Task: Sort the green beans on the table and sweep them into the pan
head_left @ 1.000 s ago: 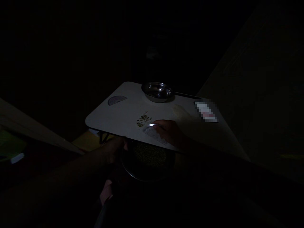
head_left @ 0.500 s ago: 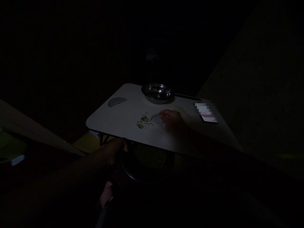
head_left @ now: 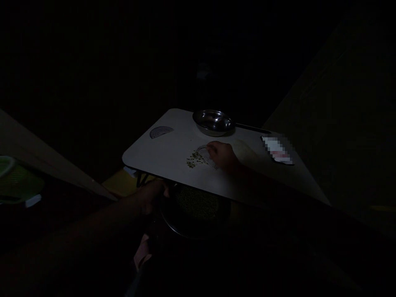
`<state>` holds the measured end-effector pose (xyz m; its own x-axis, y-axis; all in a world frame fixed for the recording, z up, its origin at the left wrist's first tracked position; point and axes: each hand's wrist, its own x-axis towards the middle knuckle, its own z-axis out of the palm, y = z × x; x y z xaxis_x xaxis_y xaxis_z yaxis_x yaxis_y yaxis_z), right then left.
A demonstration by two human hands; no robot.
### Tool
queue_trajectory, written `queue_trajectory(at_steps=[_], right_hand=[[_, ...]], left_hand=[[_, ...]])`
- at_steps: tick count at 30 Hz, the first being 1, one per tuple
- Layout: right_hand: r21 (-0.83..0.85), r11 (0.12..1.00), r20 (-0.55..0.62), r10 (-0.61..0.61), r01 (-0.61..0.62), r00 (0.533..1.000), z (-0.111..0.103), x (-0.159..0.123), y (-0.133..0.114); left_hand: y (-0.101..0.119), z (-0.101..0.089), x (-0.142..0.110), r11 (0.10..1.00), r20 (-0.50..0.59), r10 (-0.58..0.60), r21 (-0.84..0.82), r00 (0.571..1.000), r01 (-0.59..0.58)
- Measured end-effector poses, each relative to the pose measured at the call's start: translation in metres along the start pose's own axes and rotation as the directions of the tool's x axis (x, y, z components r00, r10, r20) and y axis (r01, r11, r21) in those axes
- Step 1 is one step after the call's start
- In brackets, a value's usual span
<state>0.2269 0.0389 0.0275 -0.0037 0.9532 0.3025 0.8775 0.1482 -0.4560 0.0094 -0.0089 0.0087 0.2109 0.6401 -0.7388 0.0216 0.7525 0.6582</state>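
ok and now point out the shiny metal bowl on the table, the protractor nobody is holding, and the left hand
metal bowl (head_left: 213, 131), head view, outer side wall
protractor (head_left: 160, 132), head view, middle of its flat face
left hand (head_left: 151, 194), head view, back of the hand

The left hand (head_left: 156, 192) and the right hand (head_left: 221, 154) are seen bare, with the rounded thumb of the left one faintly lit. The left forearm (head_left: 123, 214) is also seen bare. By deep shadow the right forearm (head_left: 256, 179) is covered, so its sleeve cannot be judged.
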Motion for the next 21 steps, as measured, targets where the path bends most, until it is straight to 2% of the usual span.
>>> queue_trajectory(at_steps=[5, 10, 14, 17, 21], right_hand=[[0.078, 0.996, 0.014, -0.035, 0.034, 0.999, 0.002, 0.008, -0.006], [0.006, 1.000, -0.092, 0.027, -0.027, 0.995, -0.013, 0.027, 0.020], [-0.043, 0.994, -0.043, 0.094, -0.095, 0.995, -0.008, 0.038, 0.038], [-0.020, 0.999, 0.021, 0.038, -0.038, 0.999, 0.005, 0.044, 0.035], [0.026, 0.994, 0.063, -0.104, 0.102, 0.993, 0.020, 0.048, 0.013]], left_hand=[[0.005, 0.000, -0.006, 0.998, -0.021, -0.062, 0.013, 0.998, 0.062], [0.007, -0.001, -0.010, 0.996, -0.057, -0.085, -0.027, 0.995, 0.083], [0.007, -0.002, -0.011, 0.997, -0.071, -0.071, -0.026, 0.995, 0.069], [0.007, -0.003, -0.011, 0.998, -0.074, -0.065, -0.021, 0.995, 0.064], [0.007, -0.004, -0.011, 0.996, -0.059, -0.091, -0.032, 0.994, 0.089]])
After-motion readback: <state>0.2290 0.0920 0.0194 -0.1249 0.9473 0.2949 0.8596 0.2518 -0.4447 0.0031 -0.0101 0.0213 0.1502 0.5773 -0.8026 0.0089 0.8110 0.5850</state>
